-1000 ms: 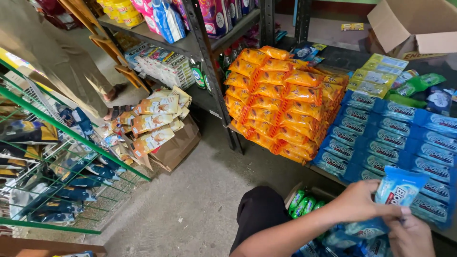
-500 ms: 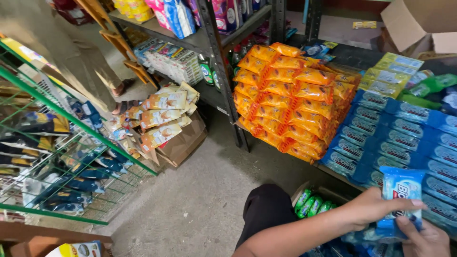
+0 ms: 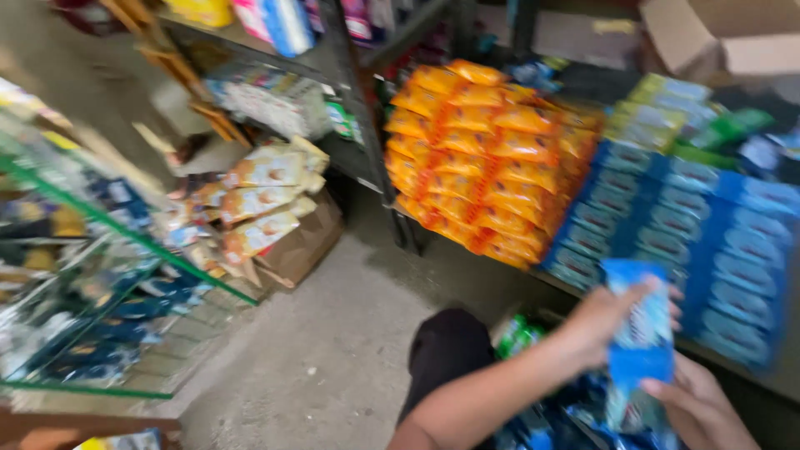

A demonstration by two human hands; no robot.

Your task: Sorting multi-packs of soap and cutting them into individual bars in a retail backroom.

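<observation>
Both of my hands hold one blue sachet strip [image 3: 640,333] at the lower right. My left hand [image 3: 602,321] grips its upper part from the left. My right hand [image 3: 698,402] holds its lower end from below. More blue packets [image 3: 575,421] lie in a heap under my hands. Just beyond stands a shelf stacked with rows of blue packets [image 3: 683,225] and orange packets [image 3: 487,162]. The picture is blurred by motion.
A green wire rack [image 3: 125,275] with packets stands at the left. Pale snack bags [image 3: 258,204] spill over a cardboard box [image 3: 304,242] on the concrete floor [image 3: 333,350]. A dark metal shelf post [image 3: 367,125] rises in the middle. An open carton [image 3: 717,37] sits at the top right.
The camera has swung slightly, blurring the view. My hands have shifted a little left and up with the blue sachet strip, which stays gripped in both.
</observation>
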